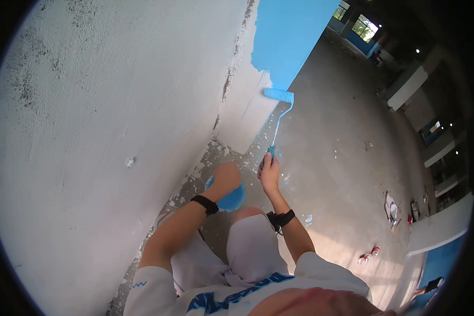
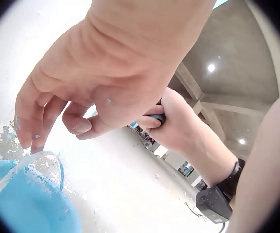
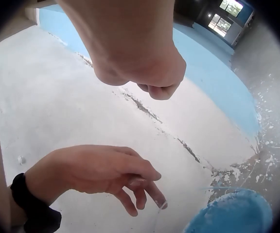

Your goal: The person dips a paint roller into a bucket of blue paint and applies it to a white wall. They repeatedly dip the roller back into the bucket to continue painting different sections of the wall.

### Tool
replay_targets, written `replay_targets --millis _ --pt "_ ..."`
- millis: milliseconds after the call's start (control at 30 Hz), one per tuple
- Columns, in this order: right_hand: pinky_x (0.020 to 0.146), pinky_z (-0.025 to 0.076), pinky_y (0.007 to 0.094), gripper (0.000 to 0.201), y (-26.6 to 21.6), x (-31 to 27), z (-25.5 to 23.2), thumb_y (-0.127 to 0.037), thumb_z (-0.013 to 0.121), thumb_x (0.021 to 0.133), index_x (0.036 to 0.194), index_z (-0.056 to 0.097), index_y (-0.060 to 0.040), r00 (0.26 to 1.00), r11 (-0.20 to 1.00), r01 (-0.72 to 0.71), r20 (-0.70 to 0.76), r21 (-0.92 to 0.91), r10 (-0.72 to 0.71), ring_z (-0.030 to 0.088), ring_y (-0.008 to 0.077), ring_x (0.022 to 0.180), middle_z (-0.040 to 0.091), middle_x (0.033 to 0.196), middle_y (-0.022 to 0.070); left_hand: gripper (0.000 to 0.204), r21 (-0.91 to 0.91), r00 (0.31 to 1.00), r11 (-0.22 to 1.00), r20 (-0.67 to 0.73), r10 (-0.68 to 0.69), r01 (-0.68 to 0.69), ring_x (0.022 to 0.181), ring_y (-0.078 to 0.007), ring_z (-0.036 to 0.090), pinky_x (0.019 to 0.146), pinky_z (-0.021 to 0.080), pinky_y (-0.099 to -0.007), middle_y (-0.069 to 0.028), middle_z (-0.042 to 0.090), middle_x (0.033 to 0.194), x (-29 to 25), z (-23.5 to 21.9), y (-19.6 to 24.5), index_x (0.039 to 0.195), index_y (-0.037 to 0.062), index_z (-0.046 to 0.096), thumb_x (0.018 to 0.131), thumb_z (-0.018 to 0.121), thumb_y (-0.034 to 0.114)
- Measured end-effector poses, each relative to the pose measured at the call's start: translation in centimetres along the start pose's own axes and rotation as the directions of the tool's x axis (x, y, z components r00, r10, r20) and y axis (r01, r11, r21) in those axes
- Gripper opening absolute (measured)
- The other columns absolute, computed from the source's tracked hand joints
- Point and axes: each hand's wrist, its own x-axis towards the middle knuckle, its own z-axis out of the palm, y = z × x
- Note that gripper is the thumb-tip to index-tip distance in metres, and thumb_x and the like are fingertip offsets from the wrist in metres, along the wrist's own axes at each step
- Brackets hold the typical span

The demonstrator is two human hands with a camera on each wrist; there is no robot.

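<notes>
My right hand (image 1: pixel 269 171) grips the dark teal handle of a paint roller (image 1: pixel 279 95). Its blue-coated sleeve lies against the pillar face (image 1: pixel 249 117), at the lower border of the fresh blue paint. My left hand (image 1: pixel 227 176) is over a blue paint bucket (image 1: pixel 235 200) on the floor. In the left wrist view its fingers hang loosely bent, fingertips right at the thin bucket handle (image 2: pixel 14 175), with blue specks on the skin. The right wrist view also has the left hand (image 3: pixel 101 170) beside the bucket (image 3: pixel 235 213); the roller is hidden there.
A rough white wall (image 1: pixel 116 105) runs along the left, meeting the pillar at a cracked seam. Paint splatters dot the concrete floor (image 1: pixel 342 142). My bent knees (image 1: pixel 253 237) are close behind the bucket. Scattered litter (image 1: pixel 391 208) lies to the right.
</notes>
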Motion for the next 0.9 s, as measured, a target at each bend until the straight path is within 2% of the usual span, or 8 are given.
replay_targets --millis 100,233,300,433,500,633,800,900 --pt "0.035 0.025 0.0232 0.036 -1.2 -0.5 -0.6 -0.039 0.039 0.101 0.080 0.038 -0.0099 1.000 1.000 -0.021 0.010 0.022 0.021 0.033 0.0063 0.040 0.035 0.058 -0.0033 0.014 0.022 0.996 0.999 0.077 -0.036 0.034 0.081 -0.0364 0.068 0.069 0.055 -0.0444 -0.0213 0.067 0.083 0.2 -1.0 0.7 0.079 0.0025 0.070 0.076 0.059 0.011" --pt "0.035 0.024 0.0234 0.037 -7.0 -1.0 -0.6 -0.040 0.040 0.101 0.079 0.038 -0.0098 0.999 0.995 -0.019 0.046 0.097 0.015 0.031 0.0061 0.040 0.035 0.059 -0.0033 0.013 0.028 0.998 0.999 0.050 -0.028 0.027 0.081 -0.0365 0.068 0.068 0.055 -0.0445 -0.0209 0.067 0.082 -0.4 -2.4 0.8 0.079 0.0018 0.068 0.074 0.059 0.010" --pt "0.035 0.024 0.0240 0.038 -11.0 0.5 -0.3 -0.040 0.041 0.101 0.079 0.039 -0.0090 0.994 0.990 0.074 0.077 0.117 -0.083 0.030 0.0061 0.040 0.035 0.059 -0.0033 0.012 0.033 0.996 0.995 0.022 0.090 -0.090 0.082 -0.0368 0.068 0.067 0.055 -0.0447 -0.0212 0.067 0.082 -0.5 -2.3 0.5 0.078 0.0020 0.068 0.073 0.058 0.009" --pt "0.038 0.032 0.0239 0.037 -20.2 5.1 1.3 -0.038 0.044 0.100 0.082 0.044 -0.0057 0.945 0.948 0.301 0.100 0.108 -0.311 0.036 0.0068 0.044 0.039 0.060 -0.0014 0.012 0.040 0.998 0.997 0.018 0.062 -0.063 0.079 -0.0378 0.067 0.066 0.055 -0.0455 -0.0212 0.067 0.079 -0.5 -2.1 0.8 0.076 0.0017 0.067 0.072 0.057 0.008" --pt "0.041 0.036 0.0248 0.035 -24.2 8.3 2.1 -0.036 0.047 0.100 0.085 0.048 -0.0038 0.902 0.910 0.394 0.135 0.132 -0.410 0.039 0.0074 0.047 0.041 0.063 -0.0006 0.020 0.003 0.999 0.999 -0.035 0.035 -0.034 0.077 -0.0415 0.064 0.069 0.052 -0.0492 -0.0246 0.064 0.080 -0.1 -1.6 0.7 0.074 -0.0036 0.066 0.076 0.060 0.015" --pt "0.045 0.038 0.0257 0.029 -30.4 11.4 5.5 -0.030 0.052 0.098 0.088 0.049 -0.0030 0.862 0.868 0.411 0.192 0.279 -0.470 0.040 0.0080 0.050 0.043 0.066 0.0000 0.016 0.055 0.996 0.995 -0.045 0.082 -0.080 0.074 -0.0400 0.067 0.063 0.054 -0.0477 -0.0229 0.066 0.078 0.3 -1.6 0.1 0.076 -0.0002 0.067 0.078 0.055 0.011" --pt "0.040 0.030 0.0254 0.025 -30.5 14.6 8.5 -0.027 0.052 0.097 0.087 0.046 -0.0058 0.850 0.862 0.313 0.287 0.399 -0.441 0.036 0.0076 0.045 0.044 0.064 -0.0011 0.022 0.006 0.990 0.999 -0.135 -0.049 0.050 0.073 -0.0408 0.065 0.066 0.054 -0.0480 -0.0236 0.065 0.077 1.1 -3.4 0.6 0.075 -0.0023 0.065 0.082 0.055 0.016" --pt "0.038 0.026 0.0242 0.027 -27.7 14.5 10.0 -0.030 0.050 0.098 0.086 0.044 -0.0071 0.882 0.884 0.324 0.230 0.338 -0.411 0.032 0.0062 0.043 0.040 0.062 -0.0026 0.023 -0.027 0.972 0.998 -0.230 -0.056 0.051 0.072 -0.0407 0.065 0.067 0.053 -0.0477 -0.0235 0.065 0.076 1.3 -4.0 0.5 0.075 -0.0021 0.064 0.082 0.056 0.018"
